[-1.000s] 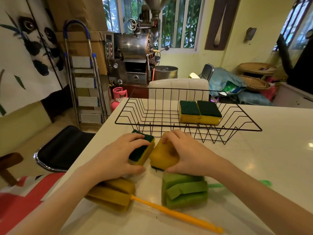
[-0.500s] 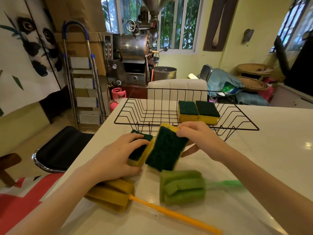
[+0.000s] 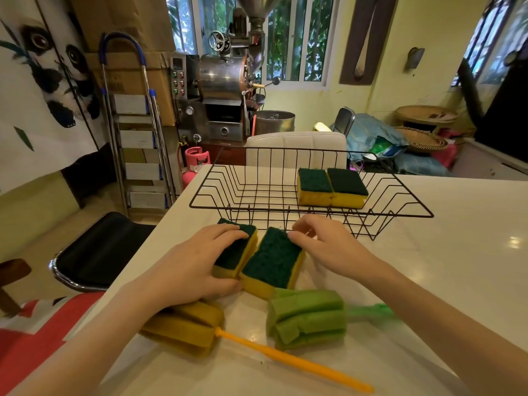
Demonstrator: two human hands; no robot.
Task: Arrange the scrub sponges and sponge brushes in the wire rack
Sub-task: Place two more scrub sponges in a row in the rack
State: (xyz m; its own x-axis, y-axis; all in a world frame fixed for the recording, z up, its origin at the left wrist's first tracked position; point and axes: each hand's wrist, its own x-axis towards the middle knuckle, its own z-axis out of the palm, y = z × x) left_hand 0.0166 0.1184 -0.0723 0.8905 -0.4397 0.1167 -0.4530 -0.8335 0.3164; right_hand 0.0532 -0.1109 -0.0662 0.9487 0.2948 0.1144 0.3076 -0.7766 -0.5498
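Two yellow scrub sponges with green pads lie side by side on the white table in front of the black wire rack [image 3: 311, 212]. My left hand [image 3: 188, 264] rests on the left sponge [image 3: 238, 251] and grips it. My right hand [image 3: 328, 247] holds the far right edge of the right sponge [image 3: 271, 260], green pad up. Two more scrub sponges [image 3: 331, 188] sit together inside the rack at its right. Nearer me lie a yellow sponge brush [image 3: 188, 327] with an orange handle and a green sponge brush [image 3: 307, 318], its handle partly hidden by my right arm.
The table's left edge runs close to my left arm; a black chair seat [image 3: 103, 250] stands below it. A white chair back [image 3: 295, 148] is just behind the rack. Bare tabletop [image 3: 463, 252] stretches to the right of the rack.
The right sponge lay yellow side up, was lifted and turned over by my right hand, and now lies flat with its green pad up beside the left sponge. My left hand stayed put.
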